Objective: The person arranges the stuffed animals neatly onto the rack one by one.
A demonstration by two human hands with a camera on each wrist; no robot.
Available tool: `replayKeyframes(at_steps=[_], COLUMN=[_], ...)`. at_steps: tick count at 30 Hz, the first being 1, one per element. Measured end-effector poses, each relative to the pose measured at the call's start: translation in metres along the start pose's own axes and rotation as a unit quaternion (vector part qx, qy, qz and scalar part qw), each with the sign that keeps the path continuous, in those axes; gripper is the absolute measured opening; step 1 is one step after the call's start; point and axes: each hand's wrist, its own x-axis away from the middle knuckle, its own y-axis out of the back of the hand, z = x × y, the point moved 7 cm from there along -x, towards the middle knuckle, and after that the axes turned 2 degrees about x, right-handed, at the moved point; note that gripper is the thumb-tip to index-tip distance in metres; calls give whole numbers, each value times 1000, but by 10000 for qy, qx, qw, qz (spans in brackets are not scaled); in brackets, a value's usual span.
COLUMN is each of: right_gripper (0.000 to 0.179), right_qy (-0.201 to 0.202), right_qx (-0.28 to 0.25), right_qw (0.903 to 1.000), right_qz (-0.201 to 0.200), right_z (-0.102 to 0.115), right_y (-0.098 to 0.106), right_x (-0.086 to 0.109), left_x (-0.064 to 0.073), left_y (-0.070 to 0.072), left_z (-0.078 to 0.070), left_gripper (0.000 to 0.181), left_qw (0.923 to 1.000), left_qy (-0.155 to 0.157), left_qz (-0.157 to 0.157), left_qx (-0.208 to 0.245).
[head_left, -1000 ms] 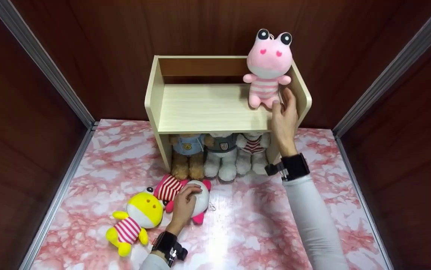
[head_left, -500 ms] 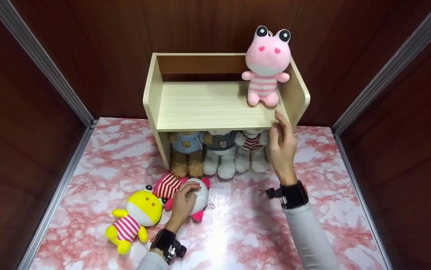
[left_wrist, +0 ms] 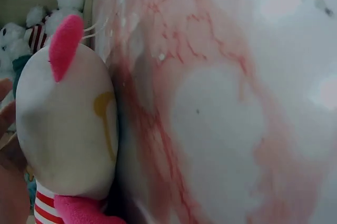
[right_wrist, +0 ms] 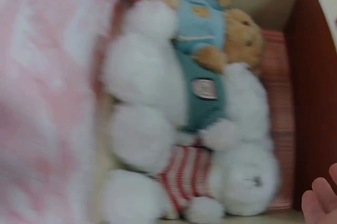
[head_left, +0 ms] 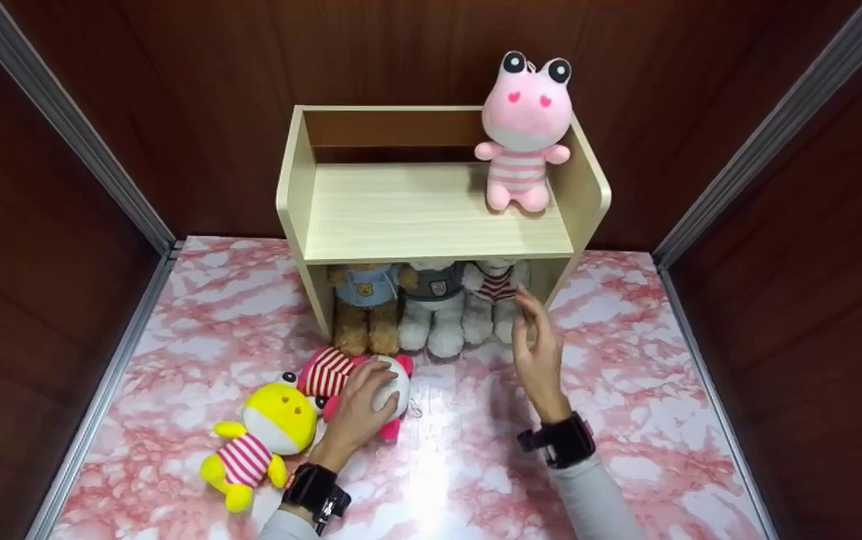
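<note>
My left hand (head_left: pixel 359 405) lies over the round white head of a plush toy (head_left: pixel 325 371) with a red-and-white striped body, its fingers and thumb curved around the head. The left wrist view shows that white head (left_wrist: pixel 68 124) with a pink ear, fingers at its left side. Loosely bent and holding nothing, my right hand (head_left: pixel 539 356) hovers in front of the shelf unit's lower right. A pink frog-like plush toy (head_left: pixel 522 165) sits upright at the right of the top shelf (head_left: pixel 400 210). Beside my left hand, a yellow plush toy (head_left: pixel 258 439) lies on its back.
On the lower level stand a brown teddy bear in blue (head_left: pixel 367 292), a white one in grey-green (head_left: pixel 434 289) and a white one in red stripes (head_left: pixel 494 289). Dark wood panels (head_left: pixel 798 300) enclose the pink marbled floor (head_left: pixel 626 420).
My right hand has left the pink plush toy and come down toward the floor. My left hand's fingers have spread and curved around the white head. The pink toy stays on the shelf.
</note>
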Motion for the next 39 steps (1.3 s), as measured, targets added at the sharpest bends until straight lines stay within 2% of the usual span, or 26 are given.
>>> replayKeyframes(at_steps=[2,4,8,10,14,21,25,29,32,34,36,39], right_gripper=[36,36,36,36,35,33,33,32,32,33,33,33], right_qy=[-142,-291,-594,-724,-740,-638,-634,-673,-723,-710,-694,-663], right_qx=[233,472,561,528,589,541,461,412,367,373,377,387], right_qw=[9996,9984,9964,9956,9947,9951,9956,9954,9950,9950,9949,9948], right_qz=[52,89,230,285,403,535,512,542,579,604,629,671], right_z=[-8,-14,-25,-29,-34,-37,-36,-36,-35,-33,-31,-27], right_y=[-2,-4,-11,-13,-18,-22,-21,-22,-23,-24,-25,-27], right_x=[13,24,42,49,60,73,76,78,78,78,78,77], left_x=[2,4,9,11,13,14,13,7,1,-3,-7,-12], left_y=[-2,-6,-15,-19,-24,-20,-10,5,16,21,26,34], left_z=[-2,-2,2,4,2,-4,-12,-25,-33,-37,-41,-48], left_gripper=[37,47,66,73,78,74,69,67,65,64,61,60], left_qw=[9979,9926,9779,9709,9646,9619,9666,9791,9899,9954,9984,9995], left_qy=[-256,-348,-219,-200,-427,-644,-696,-699,-460,-213,57,294], left_qz=[160,419,1039,1231,1134,743,530,109,-35,-6,76,102], left_qx=[-574,-1081,-1802,-2042,-2342,-2549,-2408,-1905,-1342,-938,-558,-83])
